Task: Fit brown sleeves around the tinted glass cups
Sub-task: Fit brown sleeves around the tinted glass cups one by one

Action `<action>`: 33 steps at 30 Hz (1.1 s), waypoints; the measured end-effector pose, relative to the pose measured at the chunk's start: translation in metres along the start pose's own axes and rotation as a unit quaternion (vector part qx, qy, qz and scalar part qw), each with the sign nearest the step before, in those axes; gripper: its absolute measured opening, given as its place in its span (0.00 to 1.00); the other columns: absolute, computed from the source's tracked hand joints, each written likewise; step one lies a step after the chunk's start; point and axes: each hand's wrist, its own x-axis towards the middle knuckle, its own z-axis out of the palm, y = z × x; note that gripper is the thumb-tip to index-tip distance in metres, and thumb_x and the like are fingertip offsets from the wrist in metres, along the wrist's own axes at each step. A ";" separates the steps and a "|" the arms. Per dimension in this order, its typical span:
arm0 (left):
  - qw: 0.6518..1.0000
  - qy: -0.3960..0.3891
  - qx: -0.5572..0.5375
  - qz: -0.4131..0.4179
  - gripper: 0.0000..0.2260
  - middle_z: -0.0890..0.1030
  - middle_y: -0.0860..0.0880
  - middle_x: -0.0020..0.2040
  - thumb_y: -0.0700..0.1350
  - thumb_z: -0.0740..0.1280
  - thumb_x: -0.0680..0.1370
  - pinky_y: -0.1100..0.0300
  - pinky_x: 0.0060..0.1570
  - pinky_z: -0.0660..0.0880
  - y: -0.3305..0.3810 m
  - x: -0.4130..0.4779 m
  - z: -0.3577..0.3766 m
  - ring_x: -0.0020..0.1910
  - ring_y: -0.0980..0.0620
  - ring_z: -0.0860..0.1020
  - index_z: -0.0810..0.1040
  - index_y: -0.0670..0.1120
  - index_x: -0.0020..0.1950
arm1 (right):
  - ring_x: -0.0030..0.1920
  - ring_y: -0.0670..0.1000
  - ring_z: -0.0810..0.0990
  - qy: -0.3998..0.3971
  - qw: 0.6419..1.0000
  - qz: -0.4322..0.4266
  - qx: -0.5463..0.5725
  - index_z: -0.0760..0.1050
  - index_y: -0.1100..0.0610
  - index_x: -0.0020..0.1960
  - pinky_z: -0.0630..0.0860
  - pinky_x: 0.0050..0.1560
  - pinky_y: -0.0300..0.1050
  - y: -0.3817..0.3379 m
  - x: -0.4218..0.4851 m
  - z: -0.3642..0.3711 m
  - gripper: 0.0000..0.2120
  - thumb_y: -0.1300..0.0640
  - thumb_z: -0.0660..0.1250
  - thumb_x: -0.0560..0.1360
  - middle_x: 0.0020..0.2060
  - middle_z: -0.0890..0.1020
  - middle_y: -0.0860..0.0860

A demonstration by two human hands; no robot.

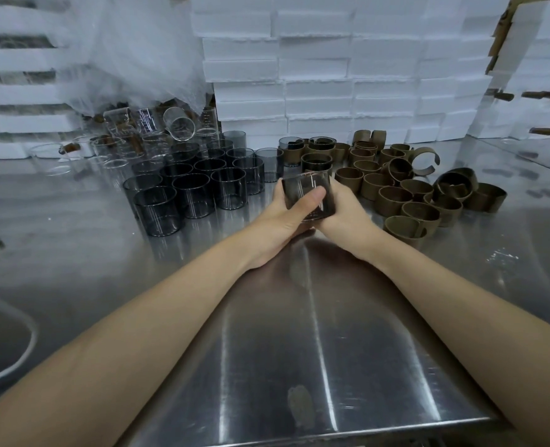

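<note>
tinted cup (302,195), gripped between left hand (283,217), right hand (341,211)

The tinted glass cups (189,188) are smoky grey, almost black, with thin white vertical lines. The held cup (302,183) has the same dark grey. The sleeves (393,196) are plain olive brown. The foam boxes (315,75) are white. The steel table (299,350) is silver grey with bright streaks.

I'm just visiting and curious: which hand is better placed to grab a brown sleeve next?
Probably the right hand: the loose brown sleeves lie just beside it, while the left hand grips the tinted cup, thumb across its front.
</note>
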 end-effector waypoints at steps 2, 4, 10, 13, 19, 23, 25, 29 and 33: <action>0.999 0.001 0.033 0.019 0.33 0.80 0.41 0.58 0.58 0.75 0.65 0.41 0.68 0.70 -0.001 0.000 0.002 0.58 0.43 0.78 0.73 0.45 0.65 | 0.46 0.40 0.80 0.009 0.998 -0.007 -0.067 0.76 0.54 0.52 0.76 0.48 0.35 -0.002 0.000 -0.002 0.20 0.76 0.62 0.69 0.44 0.81 0.46; 0.999 0.007 0.033 0.025 0.24 0.79 0.38 0.55 0.55 0.72 0.70 0.42 0.64 0.70 -0.004 0.002 0.002 0.54 0.43 0.76 0.78 0.41 0.59 | 0.39 0.41 0.80 0.022 0.991 0.014 -0.130 0.77 0.55 0.43 0.75 0.40 0.36 0.000 -0.001 -0.003 0.14 0.73 0.62 0.68 0.36 0.81 0.47; 0.997 0.047 -0.061 -0.003 0.24 0.84 0.41 0.54 0.56 0.70 0.74 0.51 0.60 0.74 0.001 0.003 0.001 0.55 0.45 0.81 0.79 0.39 0.61 | 0.31 0.44 0.74 0.051 0.966 0.043 -0.250 0.73 0.56 0.34 0.70 0.30 0.28 0.006 0.001 0.002 0.10 0.70 0.63 0.69 0.28 0.75 0.45; 0.989 0.123 -0.077 0.018 0.25 0.85 0.45 0.51 0.59 0.66 0.75 0.59 0.54 0.76 0.001 0.006 -0.001 0.52 0.51 0.83 0.77 0.39 0.60 | 0.46 0.53 0.80 0.085 0.983 0.020 -0.162 0.72 0.63 0.52 0.78 0.45 0.41 0.002 -0.001 0.004 0.14 0.74 0.61 0.69 0.45 0.80 0.55; 0.991 0.130 -0.020 0.030 0.37 0.75 0.43 0.69 0.64 0.60 0.73 0.50 0.72 0.67 0.003 0.005 0.003 0.68 0.50 0.74 0.67 0.39 0.73 | 0.78 0.50 0.48 -0.068 0.973 -0.089 -0.200 0.49 0.59 0.78 0.49 0.77 0.40 -0.004 -0.007 0.015 0.45 0.76 0.60 0.66 0.78 0.50 0.52; 0.979 0.136 0.125 0.086 0.27 0.80 0.44 0.58 0.58 0.60 0.80 0.56 0.62 0.74 -0.006 0.008 0.003 0.60 0.50 0.78 0.71 0.36 0.66 | 0.75 0.45 0.57 -0.019 0.991 -0.018 -0.130 0.45 0.54 0.79 0.57 0.71 0.31 -0.001 -0.005 0.011 0.46 0.75 0.62 0.68 0.76 0.59 0.50; 0.975 0.138 0.146 0.096 0.20 0.80 0.48 0.54 0.56 0.61 0.81 0.60 0.57 0.75 -0.011 0.009 0.004 0.55 0.53 0.79 0.72 0.40 0.62 | 0.64 0.43 0.72 0.025 0.997 0.018 -0.077 0.55 0.56 0.77 0.68 0.61 0.30 -0.003 -0.003 0.006 0.40 0.72 0.65 0.69 0.64 0.72 0.47; 0.988 0.091 0.090 0.088 0.18 0.83 0.50 0.51 0.60 0.60 0.76 0.58 0.60 0.76 -0.011 0.008 0.004 0.53 0.56 0.80 0.75 0.47 0.54 | 0.46 0.37 0.78 0.039 0.997 0.023 -0.057 0.70 0.57 0.63 0.71 0.47 0.33 -0.001 -0.001 0.007 0.24 0.67 0.70 0.69 0.47 0.78 0.42; 0.977 0.155 0.130 0.064 0.24 0.77 0.49 0.55 0.60 0.54 0.82 0.75 0.45 0.74 -0.010 0.009 0.002 0.48 0.68 0.78 0.67 0.41 0.66 | 0.64 0.45 0.69 0.026 0.991 0.001 -0.133 0.47 0.58 0.78 0.63 0.59 0.25 0.003 -0.003 0.012 0.42 0.68 0.67 0.72 0.63 0.71 0.51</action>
